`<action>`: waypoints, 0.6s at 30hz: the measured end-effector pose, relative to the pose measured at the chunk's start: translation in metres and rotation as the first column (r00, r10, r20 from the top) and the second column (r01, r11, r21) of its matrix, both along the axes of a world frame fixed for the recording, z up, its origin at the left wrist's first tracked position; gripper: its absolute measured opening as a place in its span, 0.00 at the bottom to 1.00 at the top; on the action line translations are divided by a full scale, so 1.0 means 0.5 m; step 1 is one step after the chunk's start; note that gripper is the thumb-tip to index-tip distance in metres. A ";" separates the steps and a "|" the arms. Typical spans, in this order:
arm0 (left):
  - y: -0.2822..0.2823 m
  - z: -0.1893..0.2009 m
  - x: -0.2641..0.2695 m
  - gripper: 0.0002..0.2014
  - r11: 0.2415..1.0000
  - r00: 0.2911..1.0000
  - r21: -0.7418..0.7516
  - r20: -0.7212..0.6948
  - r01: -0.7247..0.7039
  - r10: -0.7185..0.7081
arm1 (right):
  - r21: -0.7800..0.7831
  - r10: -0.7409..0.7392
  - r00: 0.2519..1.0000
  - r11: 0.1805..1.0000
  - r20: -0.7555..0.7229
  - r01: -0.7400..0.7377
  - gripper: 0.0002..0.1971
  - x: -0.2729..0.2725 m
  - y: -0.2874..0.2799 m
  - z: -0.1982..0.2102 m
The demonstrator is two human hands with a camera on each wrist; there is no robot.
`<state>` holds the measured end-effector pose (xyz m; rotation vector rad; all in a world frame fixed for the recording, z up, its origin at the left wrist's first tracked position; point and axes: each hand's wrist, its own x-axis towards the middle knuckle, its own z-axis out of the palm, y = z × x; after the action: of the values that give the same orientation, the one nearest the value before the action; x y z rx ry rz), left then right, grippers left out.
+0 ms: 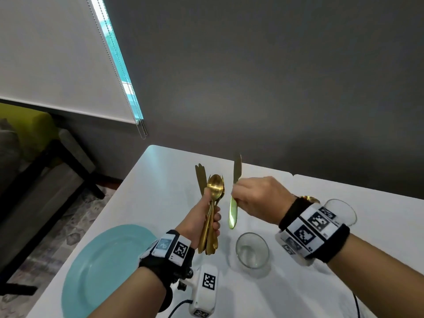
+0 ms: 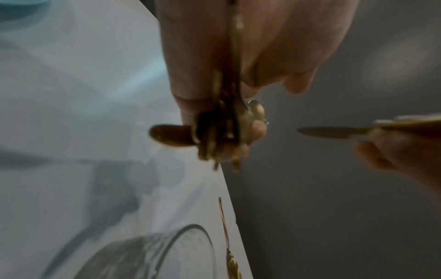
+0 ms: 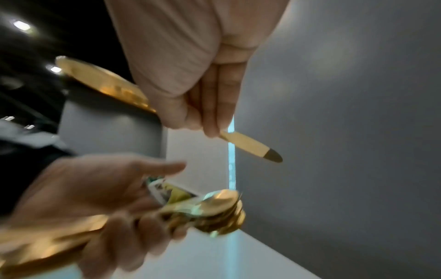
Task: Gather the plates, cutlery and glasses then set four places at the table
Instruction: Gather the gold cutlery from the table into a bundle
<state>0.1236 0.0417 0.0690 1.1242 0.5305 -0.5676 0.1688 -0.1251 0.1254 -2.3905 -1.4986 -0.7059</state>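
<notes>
Nearest, round teal plate and clear glass tumbler on white table. Above: left hand clenching gold cutlery bundle; right hand pinching single gold knife upright. Beyond, second glass.

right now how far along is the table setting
Early. Done: a teal plate and two glasses are on the table. In hand: the left hand grips a bundle of gold cutlery; the right hand pinches one knife. Left: no cutlery visibly laid in the head view, and only one plate in view.
</notes>
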 end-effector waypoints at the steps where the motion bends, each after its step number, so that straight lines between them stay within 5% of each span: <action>1: -0.005 0.008 -0.001 0.31 0.999 1.000 -0.033 0.019 0.011 -0.010 | -0.021 0.035 0.998 0.999 0.047 -0.034 0.10 -0.011 0.006 -0.012; 6: -0.031 0.049 -0.015 0.20 0.982 0.996 -0.176 0.073 0.060 -0.047 | -0.003 0.075 0.993 0.997 0.096 -0.075 0.09 -0.053 0.032 -0.071; 11: -0.021 0.028 -0.016 0.16 0.997 0.996 0.024 0.058 0.071 -0.072 | 0.018 0.040 0.995 0.999 0.095 -0.042 0.09 -0.082 0.057 -0.093; 18: 0.020 0.010 -0.009 0.14 0.998 1.000 0.063 0.003 0.018 -0.018 | -0.044 -0.193 0.962 0.981 -0.193 0.188 0.09 -0.103 0.059 -0.089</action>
<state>0.1189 0.0517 0.0737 1.1908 0.5393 -0.5676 0.1172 -0.0954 0.0807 -2.5622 -1.2178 -0.4727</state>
